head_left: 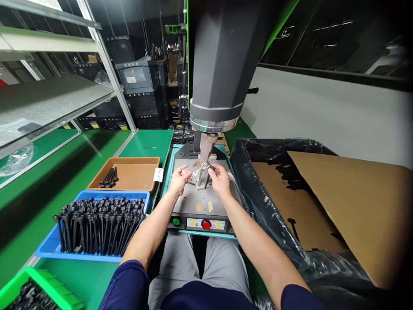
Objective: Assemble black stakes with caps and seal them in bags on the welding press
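Note:
Both my hands work at the small metal fixture (199, 175) on the grey press base (200, 202), under the machine's horn (207, 146). My left hand (178, 178) pinches a clear plastic film (195, 171) at the fixture's left side. My right hand (219, 180) is closed on a long black screw-like part (207, 180), held upright with its head near the fixture. The fingertips of both hands almost meet over the fixture.
A blue tray (51, 245) packed with several upright black parts sits to my left, a brown tray (135, 172) with a few parts behind it. A green bin (38, 280) is at the lower left. A cardboard box lined with black plastic (258, 172) stands on my right. Green and red buttons (206, 224) are on the base front.

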Demonstrator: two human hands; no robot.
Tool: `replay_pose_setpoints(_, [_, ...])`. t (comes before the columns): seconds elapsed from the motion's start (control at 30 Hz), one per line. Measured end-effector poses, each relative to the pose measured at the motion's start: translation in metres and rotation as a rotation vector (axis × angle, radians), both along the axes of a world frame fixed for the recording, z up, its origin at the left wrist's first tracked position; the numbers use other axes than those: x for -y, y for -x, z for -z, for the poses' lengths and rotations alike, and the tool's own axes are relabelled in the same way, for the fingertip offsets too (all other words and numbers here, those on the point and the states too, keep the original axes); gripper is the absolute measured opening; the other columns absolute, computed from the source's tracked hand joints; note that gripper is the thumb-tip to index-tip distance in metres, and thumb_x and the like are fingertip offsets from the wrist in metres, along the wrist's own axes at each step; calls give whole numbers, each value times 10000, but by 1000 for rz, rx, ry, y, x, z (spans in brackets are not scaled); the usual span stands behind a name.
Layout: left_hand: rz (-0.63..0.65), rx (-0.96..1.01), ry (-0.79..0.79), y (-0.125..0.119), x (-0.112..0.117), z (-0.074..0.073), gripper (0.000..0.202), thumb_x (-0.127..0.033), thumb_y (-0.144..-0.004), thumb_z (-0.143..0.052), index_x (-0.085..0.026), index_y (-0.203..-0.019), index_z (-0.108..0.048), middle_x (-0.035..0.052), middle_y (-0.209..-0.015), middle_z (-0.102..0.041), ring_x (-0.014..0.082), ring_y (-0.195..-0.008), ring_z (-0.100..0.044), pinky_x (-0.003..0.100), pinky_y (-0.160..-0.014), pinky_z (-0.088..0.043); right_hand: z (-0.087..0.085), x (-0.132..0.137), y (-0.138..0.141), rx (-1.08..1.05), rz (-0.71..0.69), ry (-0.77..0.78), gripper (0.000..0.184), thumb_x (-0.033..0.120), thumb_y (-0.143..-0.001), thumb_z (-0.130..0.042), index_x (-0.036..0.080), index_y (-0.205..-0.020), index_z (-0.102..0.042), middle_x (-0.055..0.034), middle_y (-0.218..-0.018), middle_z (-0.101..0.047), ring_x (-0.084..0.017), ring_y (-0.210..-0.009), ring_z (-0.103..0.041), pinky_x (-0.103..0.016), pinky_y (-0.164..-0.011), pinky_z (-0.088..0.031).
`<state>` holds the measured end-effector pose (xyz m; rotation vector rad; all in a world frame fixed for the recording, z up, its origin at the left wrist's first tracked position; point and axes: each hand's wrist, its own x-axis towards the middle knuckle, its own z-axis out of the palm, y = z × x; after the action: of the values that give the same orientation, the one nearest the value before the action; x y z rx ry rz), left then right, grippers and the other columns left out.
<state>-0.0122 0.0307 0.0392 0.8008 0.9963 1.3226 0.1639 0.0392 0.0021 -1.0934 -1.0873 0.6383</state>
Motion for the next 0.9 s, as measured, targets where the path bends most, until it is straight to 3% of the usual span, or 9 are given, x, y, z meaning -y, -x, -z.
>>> replay_pose_setpoints(0.23, [13, -19, -39, 3, -18, -11, 613, -225, -601, -870, -122, -1138, -595, -14, -710, -628, 100, -586, -609, 217, -541, -419, -2, -22, 5, -24, -123, -11, 356, 412, -741, -708, 186, -1016, -695, -77, -981, -720, -212, -868, -644, -361, -820, -497])
replay_pose_setpoints(0.43, [6, -21, -48, 5, -23, -13, 601, -256, -591, -877, -128, -1109, -600, -7, -694, -626, 105, -584, -606, 212, -523, -403, -1, -42, 11, -1, -74, 40, 373, 424, -689, -748, 183, -969, -701, -75, -952, -718, -249, -918, -634, -388, -861, -479])
replay_pose_setpoints(0.57, [-6, -15, -32, 6, -24, -12, 580, -231, -590, -866, -130, -1093, -597, -17, -678, -622, 103, -567, -601, 210, -516, -398, -6, -43, 5, 44, -146, 78, 426, 433, -662, -760, 180, -997, -683, -97, -1018, -711, -268, -965, -629, -418, -912, -466])
replay_pose_setpoints(0.73, [-1, -7, -28, 6, -23, -12, 557, -205, -594, -859, -126, -1078, -594, -15, -678, -625, 98, -556, -595, 212, -517, -406, -13, -38, -5, 123, -214, 56, 369, 462, -774, -632, 209, -1035, -699, -82, -1148, -691, -265, -1101, -602, -425, -1012, -412])
replay_pose_setpoints(0.9, [-2, -11, -13, 6, -22, -12, 544, -194, -604, -851, -127, -1080, -597, -7, -693, -634, 98, -563, -602, 212, -519, -410, -12, -40, -5, 136, -211, 106, 353, 501, -737, -652, 199, -912, -703, -85, -1021, -722, -277, -1013, -627, -437, -950, -449])
